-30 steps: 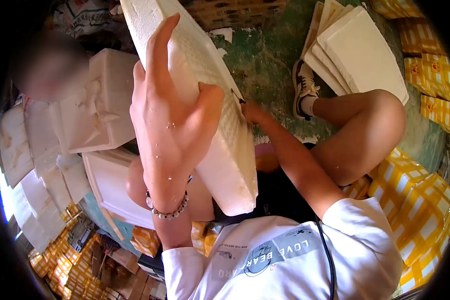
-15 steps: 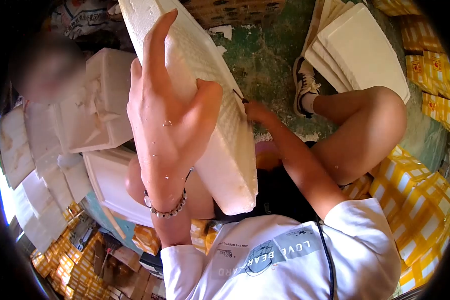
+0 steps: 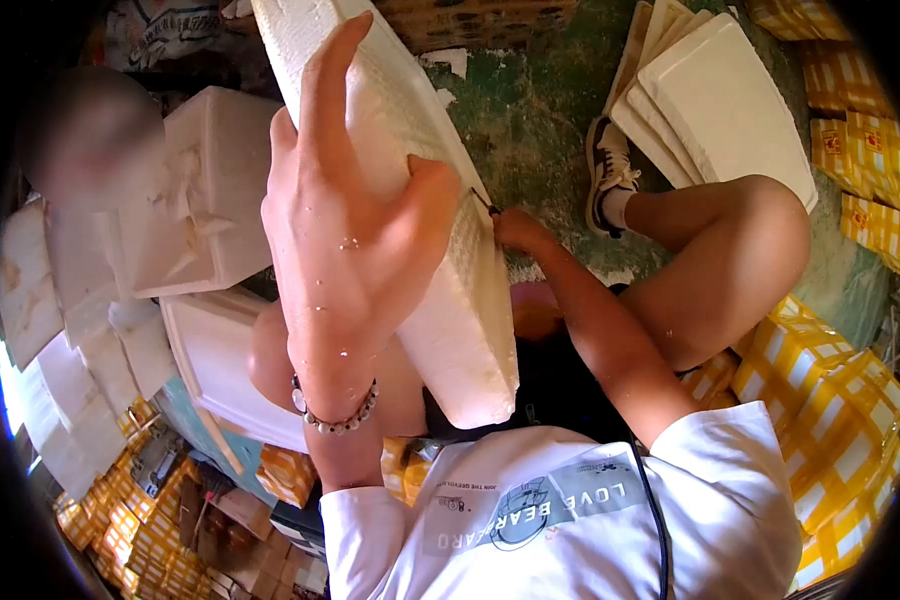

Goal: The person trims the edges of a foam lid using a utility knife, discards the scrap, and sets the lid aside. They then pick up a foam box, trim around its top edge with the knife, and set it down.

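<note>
A white foam box (image 3: 460,340) lies tilted across my lap, its top end running out of view. My left hand (image 3: 355,220), with a beaded bracelet on the wrist, grips the box from above. Its thumb and index finger press on the near face, while the other fingertips are hidden behind the far side. On the right, my right hand (image 3: 520,230) is closed round a thin dark knife-like tool (image 3: 483,196), whose tip touches the long right edge of the box. Small white foam crumbs stick to my left hand and wrist.
Stacked white foam lids (image 3: 730,100) lie beside my shoe (image 3: 610,175). Yellow-and-white taped parcels (image 3: 820,390) pile up on the right. Other foam boxes (image 3: 220,190) stand on the left, near another person (image 3: 90,140). Green worn floor (image 3: 520,110) shows ahead.
My left hand and the foam box have shifted slightly to the right. The right hand and its tool have slid a little down along the box's edge.
</note>
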A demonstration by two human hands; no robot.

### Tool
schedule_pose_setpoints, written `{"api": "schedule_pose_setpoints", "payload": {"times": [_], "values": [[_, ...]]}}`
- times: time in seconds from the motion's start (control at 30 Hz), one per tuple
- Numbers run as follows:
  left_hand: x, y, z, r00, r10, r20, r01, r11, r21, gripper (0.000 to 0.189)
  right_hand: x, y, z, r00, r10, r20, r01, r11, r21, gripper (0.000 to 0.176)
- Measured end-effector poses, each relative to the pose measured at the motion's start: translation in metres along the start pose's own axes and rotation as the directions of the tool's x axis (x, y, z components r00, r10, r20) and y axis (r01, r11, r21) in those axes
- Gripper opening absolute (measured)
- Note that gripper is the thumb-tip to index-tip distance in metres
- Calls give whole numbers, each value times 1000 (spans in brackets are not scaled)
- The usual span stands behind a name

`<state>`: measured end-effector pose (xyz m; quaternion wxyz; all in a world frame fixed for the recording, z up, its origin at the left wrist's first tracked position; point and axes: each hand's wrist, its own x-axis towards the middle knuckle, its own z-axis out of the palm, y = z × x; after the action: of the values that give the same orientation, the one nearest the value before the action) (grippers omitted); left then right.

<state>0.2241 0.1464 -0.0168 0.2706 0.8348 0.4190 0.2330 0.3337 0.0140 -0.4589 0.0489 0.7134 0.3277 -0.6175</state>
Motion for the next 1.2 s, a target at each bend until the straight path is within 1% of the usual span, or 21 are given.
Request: {"api": "schedule_pose_setpoints", "payload": {"times": [0.07,0.13,0.23,0.3,0.37,0.43,0.53,0.6,0.63,0.7,0.73,0.8,0.87,0.9,0.93,1.0,1.03,1.1,1.13,1.17,1.2], "values": [[-1,-2,1,998,48,-29,-47,999,16,74,3,-5,3,1000,-17,-15,17,999,-42,26],[-2,-3,-1,1000,5,-25,-4,999,48,75,15,-9,5,999,-40,-35,38,996,-77,28],[-3,-1,-6,999,-44,0,44,998,50,74,42,7,17,985,-172,20,173,965,-198,29],[-4,-3,-4,1000,-8,-11,9,999,46,74,22,7,7,996,-83,-9,84,990,115,31],[-4,-3,-4,999,25,-24,-24,999,41,74,3,-2,-8,999,-25,41,22,997,72,31],[-4,2,-4,998,-57,-6,57,997,41,74,-18,-12,-21,995,38,90,-40,999,19,31],[-3,1,-4,999,-35,-12,35,998,49,74,-23,-23,-27,987,120,111,-134,982,131,34],[-2,-1,-3,1000,-14,-24,15,999,48,74,24,-10,-10,989,-134,56,144,962,-231,33],[-2,-1,-3,1000,4,-23,-3,999,44,74,44,-7,-4,989,-137,58,146,962,-229,33],[0,2,-5,999,-45,-6,45,997,57,74,49,-19,-8,953,-82,293,261,714,-649,31],[-1,4,-6,995,-96,9,95,993,67,74,46,-16,-6,953,-81,293,261,715,-648,31],[0,5,-6,997,-81,3,81,995,54,74,-26,-43,-32,989,-31,143,90,900,-427,28],[0,15,-8,997,-83,2,83,996,39,74,28,4,-10,984,-71,164,142,870,-472,28],[2,35,-13,992,-116,51,118,992,-46,74,46,23,0,976,-113,185,194,837,-511,29],[2,47,-15,985,-141,102,153,980,-128,74,25,13,-7,976,-110,188,193,837,-512,29],[2,49,-14,991,-112,68,120,986,-114,74,-38,-29,-34,991,65,115,-46,986,-158,22],[1,48,-14,996,-85,32,87,991,-98,74,-36,-33,-34,992,62,113,-44,986,-159,22],[-2,18,-9,994,-107,18,108,993,-39,74,-19,-33,-31,989,56,139,-5,939,-343,18],[-3,6,-7,991,-131,7,131,991,14,74,3,-24,-25,989,55,137,-4,939,-343,18],[-3,4,-7,992,-130,5,130,991,14,74,44,-3,-15,961,-113,254,250,752,-610,19],[-3,3,-6,994,-105,1,105,994,21,74,66,10,-9,884,-221,411,467,437,-769,20]]}}
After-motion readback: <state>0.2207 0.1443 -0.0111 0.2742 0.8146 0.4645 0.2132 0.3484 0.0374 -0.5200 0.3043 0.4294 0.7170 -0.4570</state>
